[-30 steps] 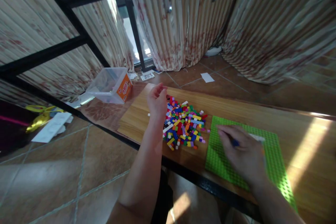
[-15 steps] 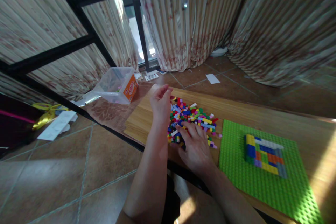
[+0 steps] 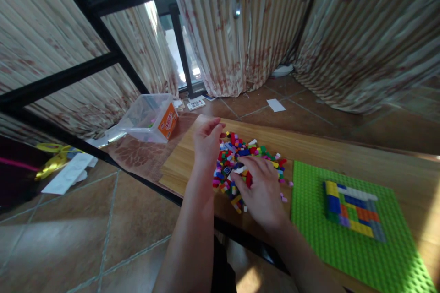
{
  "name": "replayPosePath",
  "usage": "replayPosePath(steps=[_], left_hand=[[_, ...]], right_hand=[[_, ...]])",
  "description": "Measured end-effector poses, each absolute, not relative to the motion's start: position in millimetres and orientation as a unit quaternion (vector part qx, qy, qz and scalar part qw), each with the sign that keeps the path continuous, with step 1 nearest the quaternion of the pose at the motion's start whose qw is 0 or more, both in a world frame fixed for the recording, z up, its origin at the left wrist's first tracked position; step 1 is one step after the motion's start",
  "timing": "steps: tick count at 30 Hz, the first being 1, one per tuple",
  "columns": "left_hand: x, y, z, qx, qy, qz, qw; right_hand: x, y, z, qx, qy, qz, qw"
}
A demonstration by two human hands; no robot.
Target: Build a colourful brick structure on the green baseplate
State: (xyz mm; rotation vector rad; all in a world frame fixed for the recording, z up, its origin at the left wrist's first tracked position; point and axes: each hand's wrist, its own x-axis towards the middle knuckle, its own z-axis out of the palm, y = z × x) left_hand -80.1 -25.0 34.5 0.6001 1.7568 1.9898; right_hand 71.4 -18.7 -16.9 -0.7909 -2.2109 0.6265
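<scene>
A heap of small multicoloured toy bricks (image 3: 225, 158) lies on the wooden table. Above its left edge, my left hand (image 3: 207, 135) is raised with curled fingers and thumb close together; anything between them is hidden. My right hand (image 3: 263, 185) reaches over the right part of the heap, palm down. Its thumb and bent forefinger are apart, with loose bricks beneath and between them. To the right, a green studded baseplate (image 3: 312, 233) bears a flat block of joined bricks (image 3: 354, 209) in yellow, blue, orange, white and grey.
A clear plastic bin (image 3: 146, 116) with an orange label stands beyond the table's left end. Black metal bars (image 3: 68, 66) cross the left side. Striped curtains (image 3: 220, 41) hang behind, and a white paper (image 3: 276, 105) lies on the tiled floor.
My right hand has shifted over the heap, and bricks near its thumb now lie spread closer to the table's front edge. My left hand keeps nearly the same pose. The view has tilted slightly.
</scene>
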Motion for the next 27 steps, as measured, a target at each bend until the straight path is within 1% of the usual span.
replayPosePath(steps=[2,5,7,9,13,15,19,23,27], left_hand=[[-76.1,-26.3,34.6,0.262,0.639,0.669,0.275],[-64.0,-28.4,35.9,0.356,0.614,0.551,0.439],[-54.2,-28.5,37.3,0.396,0.570,0.489,0.528],[-45.1,-27.0,38.1,0.416,0.535,0.464,0.570],[-32.5,-20.6,35.2,0.454,0.538,0.422,0.572],[-28.2,-17.6,32.2,0.463,0.550,0.405,0.565],[-21.2,-14.3,28.0,0.476,0.564,0.407,0.539],[-18.5,-13.7,27.1,0.467,0.563,0.413,0.543],[-21.9,-15.3,28.1,0.482,0.557,0.382,0.558]], right_hand=[[81.9,-9.6,-9.9,-0.305,-0.809,0.317,0.390],[97.6,1.0,-4.6,-0.292,-0.734,0.426,0.440],[106.3,4.6,-4.6,-0.278,-0.706,0.459,0.463],[113.7,5.7,-5.8,-0.280,-0.706,0.456,0.464],[127.2,4.5,-9.4,-0.332,-0.749,0.403,0.409],[133.8,4.4,-12.3,-0.346,-0.751,0.404,0.392],[142.5,7.5,-17.0,-0.364,-0.691,0.458,0.424],[143.3,11.2,-13.9,-0.355,-0.634,0.536,0.429],[142.6,11.6,-7.8,-0.373,-0.610,0.550,0.431]])
